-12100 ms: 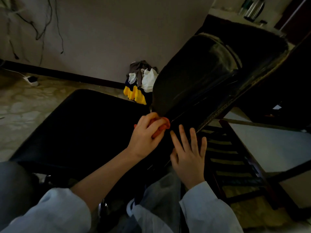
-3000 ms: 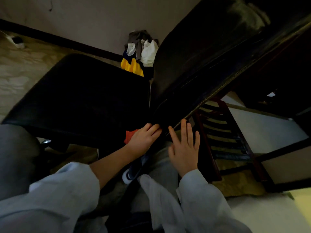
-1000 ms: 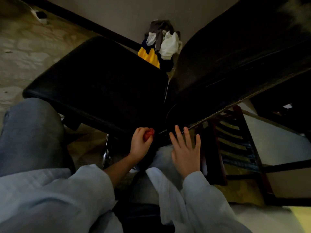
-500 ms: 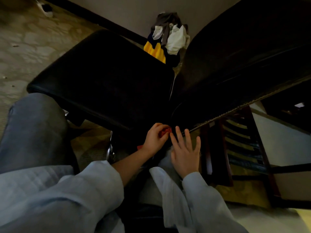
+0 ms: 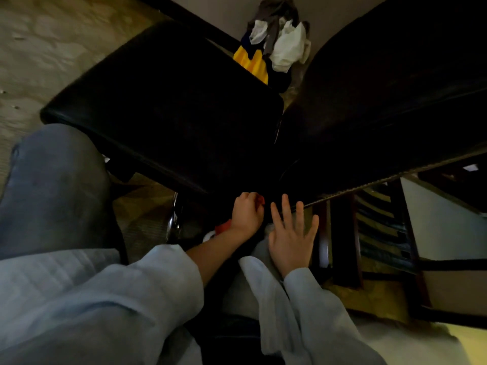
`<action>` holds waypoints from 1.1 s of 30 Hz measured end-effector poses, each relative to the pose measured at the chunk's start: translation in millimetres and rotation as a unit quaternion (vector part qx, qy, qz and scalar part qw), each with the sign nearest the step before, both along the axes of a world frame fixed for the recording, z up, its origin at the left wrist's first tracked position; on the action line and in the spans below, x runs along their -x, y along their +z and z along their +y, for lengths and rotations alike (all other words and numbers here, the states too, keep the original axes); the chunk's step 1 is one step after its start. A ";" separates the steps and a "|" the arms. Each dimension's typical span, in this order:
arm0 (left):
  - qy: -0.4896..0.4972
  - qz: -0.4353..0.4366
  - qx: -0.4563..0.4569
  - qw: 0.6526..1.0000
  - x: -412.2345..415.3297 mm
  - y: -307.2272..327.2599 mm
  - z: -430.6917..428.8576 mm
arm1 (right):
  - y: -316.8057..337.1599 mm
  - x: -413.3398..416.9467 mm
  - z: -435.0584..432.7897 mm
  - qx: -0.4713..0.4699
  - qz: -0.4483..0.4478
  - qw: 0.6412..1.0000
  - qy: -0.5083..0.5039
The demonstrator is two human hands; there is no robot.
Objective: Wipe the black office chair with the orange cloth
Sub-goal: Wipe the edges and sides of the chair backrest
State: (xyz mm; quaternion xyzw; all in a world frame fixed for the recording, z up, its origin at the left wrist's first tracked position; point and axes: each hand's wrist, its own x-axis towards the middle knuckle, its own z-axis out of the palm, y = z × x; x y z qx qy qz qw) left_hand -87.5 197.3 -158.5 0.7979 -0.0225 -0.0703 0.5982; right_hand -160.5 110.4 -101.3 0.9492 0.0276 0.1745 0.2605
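Left hand (image 5: 247,213) closer to right hand (image 5: 291,234) than second ago, fingers curled round orange cloth (image 5: 261,200), at dark gap between seat and backrest of black office chair (image 5: 171,101). Right hand flat, fingers spread, tips near backrest's lower edge. Beyond both hands: clothes pile (image 5: 276,46) by wall.

The left hand (image 5: 246,214) is covering most of the orange cloth (image 5: 261,201), so only a sliver by the knuckles and a scrap near the wrist are showing. On the black office chair (image 5: 171,101), darkness is swallowing the join between seat and backrest (image 5: 382,101). The backrest is running off the top and right edges. The seat is hiding most of the base.
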 end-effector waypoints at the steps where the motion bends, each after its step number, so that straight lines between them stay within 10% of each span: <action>1: -0.005 0.021 0.006 1.000 -2.7 1.7 0.0 | 0.2 -0.8 0.6 -0.007 0.003 1.000 -0.003; 10: -0.020 0.014 0.207 0.978 10.1 18.5 13.3 | -6.0 2.5 -2.5 -0.016 -0.006 1.000 0.001; 20: -0.026 -0.014 0.064 0.998 13.8 -0.1 11.8 | -5.8 3.9 -3.3 -0.002 0.007 1.000 -0.012; 33: -0.037 0.082 0.208 0.974 16.2 54.3 21.3 | 8.0 8.9 -4.7 -0.008 0.000 1.000 -0.005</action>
